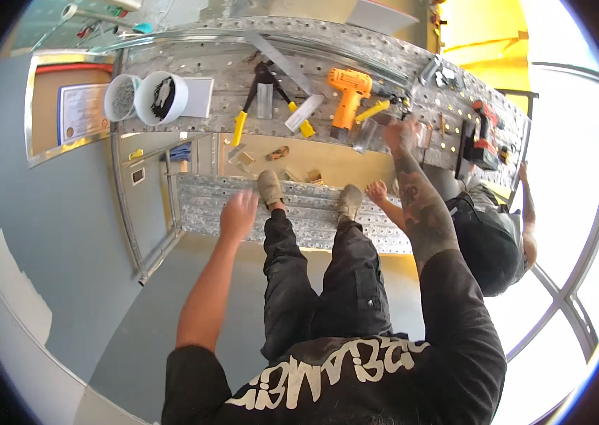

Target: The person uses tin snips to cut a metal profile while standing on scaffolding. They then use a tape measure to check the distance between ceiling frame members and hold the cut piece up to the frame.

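Observation:
My right hand (403, 136) reaches over the near edge of the perforated metal plank (207, 122), fingers bent and partly hidden; whether they hold anything I cannot make out. Just left of it lie a yellow-handled tool (372, 110), a short clear or metal piece (365, 134) and an orange cordless drill (345, 99). My left hand (240, 212) hangs lower, slightly blurred, its fingers stretched out with nothing visible in them, beside my left shoe (270, 188). Above it on the plank are black cutters with yellow handles (241, 127) and an angled metal strip (285, 64).
Two white buckets (161, 117) of small fasteners stand at the plank's left end. A red and black power tool (484, 138) lies at the right. My feet rest on a lower plank (204, 209). A co-worker in black (484, 241) crouches close at right, one hand (377, 190) near my right shoe.

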Tool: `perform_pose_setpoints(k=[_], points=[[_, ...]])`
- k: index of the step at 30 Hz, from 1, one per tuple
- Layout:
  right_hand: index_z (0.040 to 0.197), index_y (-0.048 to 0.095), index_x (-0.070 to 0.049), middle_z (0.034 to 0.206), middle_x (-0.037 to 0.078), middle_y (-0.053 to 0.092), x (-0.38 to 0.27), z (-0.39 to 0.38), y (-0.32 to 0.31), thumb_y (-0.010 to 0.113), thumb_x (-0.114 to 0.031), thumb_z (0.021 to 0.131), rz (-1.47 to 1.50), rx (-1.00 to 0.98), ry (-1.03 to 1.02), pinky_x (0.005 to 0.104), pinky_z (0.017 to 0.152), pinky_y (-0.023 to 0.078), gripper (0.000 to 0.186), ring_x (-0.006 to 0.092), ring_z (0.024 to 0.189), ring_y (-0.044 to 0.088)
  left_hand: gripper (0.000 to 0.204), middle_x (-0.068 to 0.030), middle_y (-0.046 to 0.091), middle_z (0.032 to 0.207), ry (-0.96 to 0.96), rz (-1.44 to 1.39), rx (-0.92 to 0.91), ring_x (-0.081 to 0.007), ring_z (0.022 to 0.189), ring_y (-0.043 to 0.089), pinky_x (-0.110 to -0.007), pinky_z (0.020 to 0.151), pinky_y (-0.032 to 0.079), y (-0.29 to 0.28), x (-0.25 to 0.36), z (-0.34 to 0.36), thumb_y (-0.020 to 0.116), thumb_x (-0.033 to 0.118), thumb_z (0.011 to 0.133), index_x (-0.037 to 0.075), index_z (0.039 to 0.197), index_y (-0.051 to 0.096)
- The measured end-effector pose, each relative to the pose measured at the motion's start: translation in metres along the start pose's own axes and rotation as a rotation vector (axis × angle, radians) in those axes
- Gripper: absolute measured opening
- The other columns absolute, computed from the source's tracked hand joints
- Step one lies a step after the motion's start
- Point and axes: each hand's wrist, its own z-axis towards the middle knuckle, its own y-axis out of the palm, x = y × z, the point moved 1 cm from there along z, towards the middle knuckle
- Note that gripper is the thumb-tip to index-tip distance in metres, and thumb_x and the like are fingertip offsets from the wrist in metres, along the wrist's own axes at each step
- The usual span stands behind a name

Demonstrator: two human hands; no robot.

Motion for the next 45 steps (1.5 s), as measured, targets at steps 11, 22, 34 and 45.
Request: perform_pose_setpoints(k=[11, 22, 34, 45], points=[[0.102, 0.056, -0.001, 0.090, 0.017, 0.058, 0.043, 0.017, 0.024, 0.061, -0.006, 0.072, 0.302, 0.493, -0.342, 0.0425, 0.079, 0.045, 0.031, 0.0330, 0.085, 0.056, 0.037, -0.0197, 0.064, 0.104, -0.064, 0.042, 0.526, -0.0398, 0.098, 0.064, -0.050, 0.082, 0.053, 0.016, 0.123, 0.232, 0.069, 0.033, 0.081, 0.007, 0.104, 0.059], [0.109, 0.058, -0.002, 0.095, 0.017, 0.064, 0.048, -0.223, -0.142, 0.066, -0.007, 0.078, 0.670, -0.157, -0.426, 0.0372, 0.079, 0.049, 0.032, 0.0271, 0.087, 0.062, 0.040, -0.0214, 0.067, 0.097, -0.032, -0.211, 0.618, -0.0442, 0.089, 0.063, -0.052, 0.078, 0.049, -0.034, 0.128, 0.153, 0.068, 0.035, 0.078, -0.001, 0.095, 0.058], [0.132, 0.057, -0.013, 0.110, 0.015, 0.067, 0.048, -0.335, -0.332, 0.066, -0.023, 0.081, 0.223, -1.106, -0.785, 0.0385, 0.084, 0.052, 0.053, 0.0264, 0.099, 0.066, 0.021, -0.0111, 0.065, 0.089, -0.027, -1.680, -0.147, -0.0308, 0.076, 0.066, -0.052, 0.071, 0.054, -0.093, 0.011, -0.134, 0.054, 0.022, 0.089, 0.007, 0.104, 0.058], [0.133, 0.051, -0.006, 0.126, 0.022, 0.056, 0.053, -0.477, -0.352, 0.075, -0.057, 0.074, 0.260, -0.121, -0.648, 0.0508, 0.102, 0.037, 0.081, 0.0369, 0.122, 0.052, 0.018, -0.0010, 0.043, 0.067, 0.045, -1.463, -0.732, -0.0182, 0.062, 0.049, -0.037, 0.066, 0.045, -0.132, 0.072, -0.153, 0.062, 0.022, 0.089, 0.013, 0.082, 0.048]])
